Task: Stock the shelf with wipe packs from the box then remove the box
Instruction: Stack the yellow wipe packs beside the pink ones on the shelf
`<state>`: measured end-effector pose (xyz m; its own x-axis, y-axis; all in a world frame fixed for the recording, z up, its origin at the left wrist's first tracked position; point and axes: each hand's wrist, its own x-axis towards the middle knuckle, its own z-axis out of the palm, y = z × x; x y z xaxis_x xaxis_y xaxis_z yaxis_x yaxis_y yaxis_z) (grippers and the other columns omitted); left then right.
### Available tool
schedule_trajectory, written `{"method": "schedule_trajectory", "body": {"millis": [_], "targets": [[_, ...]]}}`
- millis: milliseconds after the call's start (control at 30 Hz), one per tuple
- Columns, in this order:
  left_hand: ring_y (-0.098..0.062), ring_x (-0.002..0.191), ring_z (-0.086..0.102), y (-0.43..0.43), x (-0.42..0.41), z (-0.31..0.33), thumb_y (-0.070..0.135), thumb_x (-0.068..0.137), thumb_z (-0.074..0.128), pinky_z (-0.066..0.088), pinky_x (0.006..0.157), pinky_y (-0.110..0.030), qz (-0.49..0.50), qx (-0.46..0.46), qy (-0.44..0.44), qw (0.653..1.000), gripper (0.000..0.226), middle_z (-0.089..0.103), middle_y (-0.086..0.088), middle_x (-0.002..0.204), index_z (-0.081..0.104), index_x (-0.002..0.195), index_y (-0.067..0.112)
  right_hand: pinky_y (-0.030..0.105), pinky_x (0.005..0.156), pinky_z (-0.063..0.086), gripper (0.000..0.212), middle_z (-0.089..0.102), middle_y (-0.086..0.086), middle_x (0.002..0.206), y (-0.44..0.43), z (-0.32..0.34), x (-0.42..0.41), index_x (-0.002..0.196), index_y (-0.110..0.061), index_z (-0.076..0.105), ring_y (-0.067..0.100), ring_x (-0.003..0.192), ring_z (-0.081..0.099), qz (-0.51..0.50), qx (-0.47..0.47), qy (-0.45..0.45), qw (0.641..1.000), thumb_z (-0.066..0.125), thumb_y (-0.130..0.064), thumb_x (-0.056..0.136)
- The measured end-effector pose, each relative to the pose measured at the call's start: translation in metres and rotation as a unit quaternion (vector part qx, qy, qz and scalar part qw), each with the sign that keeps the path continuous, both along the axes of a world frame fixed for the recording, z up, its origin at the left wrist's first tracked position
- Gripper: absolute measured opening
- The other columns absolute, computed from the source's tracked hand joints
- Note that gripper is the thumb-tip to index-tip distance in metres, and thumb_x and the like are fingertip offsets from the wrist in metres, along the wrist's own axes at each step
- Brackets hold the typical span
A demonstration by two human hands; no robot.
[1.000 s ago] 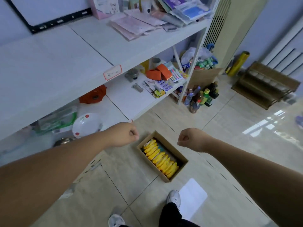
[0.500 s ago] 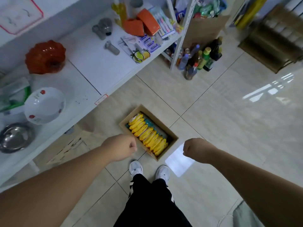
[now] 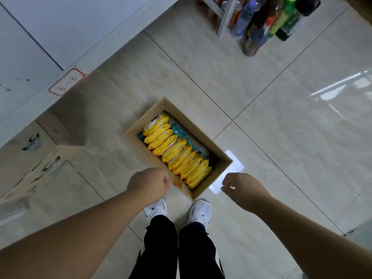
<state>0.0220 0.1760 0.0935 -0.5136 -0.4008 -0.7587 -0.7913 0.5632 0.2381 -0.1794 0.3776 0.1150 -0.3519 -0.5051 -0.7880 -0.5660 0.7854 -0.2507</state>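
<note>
An open cardboard box (image 3: 220, 168) lies on the tiled floor just ahead of my feet. Inside it stands a row of several yellow wipe packs (image 3: 177, 154), with teal packs (image 3: 182, 133) along their far side. My left hand (image 3: 150, 183) is a fist at the box's near left corner, holding nothing. My right hand (image 3: 239, 187) is also curled shut and empty, just right of the box's near end. The white shelf (image 3: 40, 43) runs along the upper left.
Several bottles (image 3: 261, 23) stand on the floor by a white shelf post (image 3: 225, 19) at the top right. A red-bordered label (image 3: 66, 82) hangs on the shelf edge. My white shoes (image 3: 199, 212) stand right behind the box.
My view has tipped downward from the shelves to the floor, and the box now lies closer. Both fists have come down to either side of its near end.
</note>
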Motion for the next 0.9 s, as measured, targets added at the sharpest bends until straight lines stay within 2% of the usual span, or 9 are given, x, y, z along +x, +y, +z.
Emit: {"method": "schedule_trajectory", "body": {"millis": [233,300,500,600,733,833,900], "targets": [[-0.023,0.09,0.064,-0.004,-0.013,-0.103,0.036,0.093,0.052,0.05,0.075,-0.032,-0.032,-0.067,0.016,0.997,0.021,0.068,0.001,0.1,0.063,0.107,0.026,0.036,0.083,0.053,0.017,0.066,-0.004,0.107,-0.022,-0.085,0.004,0.105,-0.023,0.067,0.021,0.107,0.06,0.061,-0.053,0.057,0.995,0.057,-0.027,0.092],[-0.023,0.089,0.064,-0.005,-0.017,-0.127,0.034,0.091,0.053,0.048,0.072,-0.031,-0.043,-0.082,0.009,0.996,0.02,0.068,0.001,0.1,0.062,0.106,0.025,0.038,0.084,0.054,0.019,0.063,-0.003,0.108,-0.032,-0.109,0.004,0.107,-0.024,0.067,0.022,0.111,0.058,0.087,-0.047,0.058,0.993,0.057,-0.031,0.092],[-0.024,0.09,0.067,-0.001,-0.031,-0.177,0.032,0.091,0.06,0.043,0.065,-0.029,-0.092,-0.123,-0.027,0.988,0.014,0.068,0.0,0.098,0.061,0.103,0.025,0.034,0.103,0.047,0.035,0.057,-0.003,0.136,-0.061,-0.166,-0.001,0.127,-0.022,0.062,0.02,0.13,0.049,0.16,-0.052,0.057,0.984,0.059,-0.035,0.095],[-0.022,0.089,0.066,-0.001,-0.04,-0.193,0.026,0.091,0.06,0.04,0.063,-0.029,-0.125,-0.141,-0.07,0.98,0.012,0.067,0.001,0.097,0.061,0.102,0.024,0.034,0.106,0.043,0.038,0.053,-0.003,0.142,-0.075,-0.188,-0.007,0.135,-0.024,0.057,0.022,0.133,0.046,0.189,-0.042,0.058,0.979,0.056,-0.032,0.097],[-0.022,0.095,0.066,-0.002,-0.046,-0.212,0.025,0.09,0.06,0.042,0.065,-0.032,-0.118,-0.133,-0.073,0.981,0.015,0.068,-0.001,0.104,0.062,0.106,0.024,0.04,0.097,0.05,0.035,0.057,-0.001,0.133,-0.089,-0.209,-0.01,0.131,-0.029,0.056,0.026,0.124,0.053,0.195,-0.013,0.057,0.979,0.056,-0.032,0.096],[-0.023,0.098,0.066,0.004,-0.046,-0.217,0.032,0.09,0.06,0.039,0.064,-0.032,-0.121,-0.15,-0.021,0.981,0.028,0.066,-0.002,0.109,0.054,0.114,0.018,0.039,0.085,0.053,0.038,0.059,0.001,0.125,-0.088,-0.223,-0.01,0.13,-0.028,0.055,0.027,0.115,0.058,0.226,0.045,0.05,0.972,0.057,-0.024,0.093],[-0.024,0.093,0.066,0.013,-0.046,-0.217,0.044,0.091,0.058,0.042,0.062,-0.031,-0.116,-0.118,0.02,0.986,0.035,0.066,-0.002,0.105,0.053,0.114,0.018,0.037,0.075,0.05,0.043,0.056,0.005,0.122,-0.085,-0.229,-0.01,0.132,-0.023,0.055,0.029,0.111,0.06,0.251,0.076,0.054,0.964,0.061,-0.023,0.089]]}}
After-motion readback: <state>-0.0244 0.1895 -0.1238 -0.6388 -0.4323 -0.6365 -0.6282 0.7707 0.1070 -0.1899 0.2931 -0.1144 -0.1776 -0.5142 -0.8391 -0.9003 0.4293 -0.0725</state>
